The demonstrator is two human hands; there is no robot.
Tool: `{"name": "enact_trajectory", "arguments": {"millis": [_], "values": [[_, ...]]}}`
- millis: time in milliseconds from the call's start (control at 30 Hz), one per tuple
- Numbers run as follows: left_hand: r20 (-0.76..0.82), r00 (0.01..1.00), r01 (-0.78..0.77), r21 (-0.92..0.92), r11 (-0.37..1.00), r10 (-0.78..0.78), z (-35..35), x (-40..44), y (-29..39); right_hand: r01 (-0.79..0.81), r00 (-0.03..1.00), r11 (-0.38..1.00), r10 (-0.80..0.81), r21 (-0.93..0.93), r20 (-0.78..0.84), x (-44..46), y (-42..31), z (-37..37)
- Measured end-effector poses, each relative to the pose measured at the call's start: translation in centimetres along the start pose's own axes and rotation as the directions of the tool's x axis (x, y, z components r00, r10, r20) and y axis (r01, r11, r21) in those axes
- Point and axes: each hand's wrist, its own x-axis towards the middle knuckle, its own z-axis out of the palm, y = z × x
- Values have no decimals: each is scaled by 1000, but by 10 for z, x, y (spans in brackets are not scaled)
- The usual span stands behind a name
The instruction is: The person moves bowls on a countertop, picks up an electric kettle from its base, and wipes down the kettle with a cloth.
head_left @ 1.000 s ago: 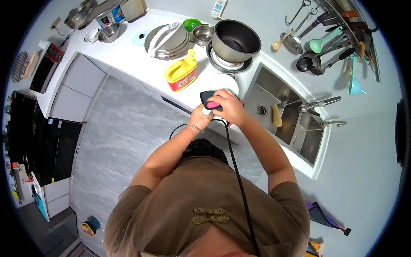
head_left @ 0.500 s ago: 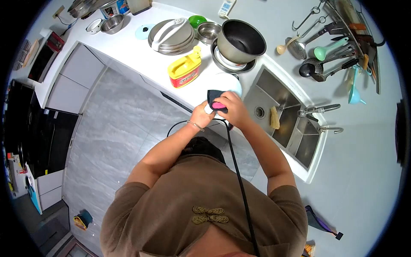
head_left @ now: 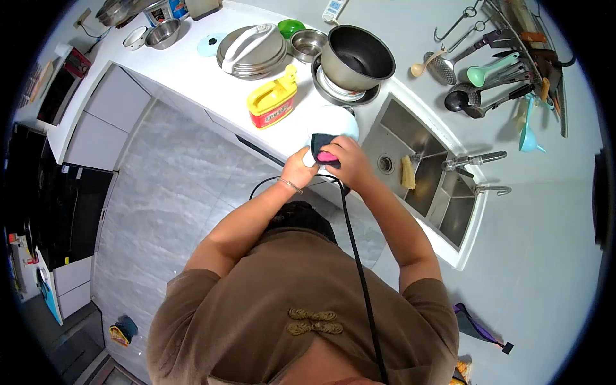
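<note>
My left hand point(head_left: 298, 172) is closed around a small white piece point(head_left: 308, 158) that looks like a handle; its far end is hidden. Pressed against it from the right, my right hand point(head_left: 350, 162) grips a dark cloth or scrubbing pad point(head_left: 318, 140) with a pink patch. Just beyond both hands, at the counter's front edge, is a round white object point(head_left: 333, 120), partly covered by the cloth and fingers. Whether the white piece belongs to it I cannot tell. A yellow jug-shaped bottle with a red label point(head_left: 272, 102) stands upright nearby on the left.
To the right is a steel sink point(head_left: 398, 128) with a yellowish sponge point(head_left: 408, 172) and a faucet point(head_left: 475, 160). A deep dark pot point(head_left: 358, 59), a steel bowl point(head_left: 308, 45) and stacked lids point(head_left: 253, 51) stand behind. A black cable point(head_left: 353, 237) runs down past my chest.
The view has shifted slightly, so the counter items sit a little further left and up. Both hands keep their grips, with only slight movement at the white piece.
</note>
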Motion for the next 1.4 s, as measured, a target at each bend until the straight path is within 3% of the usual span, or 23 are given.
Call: {"name": "enact_trajectory", "arguments": {"millis": [100,167,433,633,700,767,800,833,900,967,1067,1100,1200,1267,1400], "values": [[26,998,52,-27,998,-52,0,2,7,-27,999,999,26,-23,-41,19,-7,10],[-10,1000,-26,37,999,26,1,1,0,-27,991,1000,25,-11,-130,25,-6,24],[5,999,-46,-52,998,47,1,1,2,-31,999,999,31,12,-15,1,-2,1],[-17,1000,-19,26,999,19,7,5,-15,0,996,999,-4,-45,-88,29,-6,21],[65,998,-18,138,990,9,6,6,-24,5,997,997,-11,-76,-80,39,-6,29],[65,998,0,103,995,-7,6,5,-28,-5,993,999,1,-33,-118,46,2,35],[29,1000,0,39,999,-1,6,3,-21,-158,984,981,166,116,-59,49,11,29],[-10,1000,-3,-29,1000,3,6,3,-14,-151,954,958,206,242,-218,53,17,24],[-6,1000,9,-16,1000,-9,4,2,-9,-383,820,829,508,406,-263,55,23,7],[32,998,57,-4,998,-57,2,3,-9,-376,822,860,481,345,-303,53,23,2],[25,1000,-1,-4,1000,1,5,3,-18,-125,988,987,132,97,-76,42,25,13],[22,1000,1,-6,1000,-1,4,3,-14,-42,989,999,42,1,-139,36,14,17],[4,1000,-12,-115,993,12,1,0,-2,-23,997,1000,23,-3,-77,17,4,7],[25,1000,-5,-74,997,7,0,1,-8,-37,998,997,34,66,52,7,9,-6],[20,1000,4,-17,1000,-4,2,3,-9,-56,996,994,49,92,79,12,15,-11]]}}
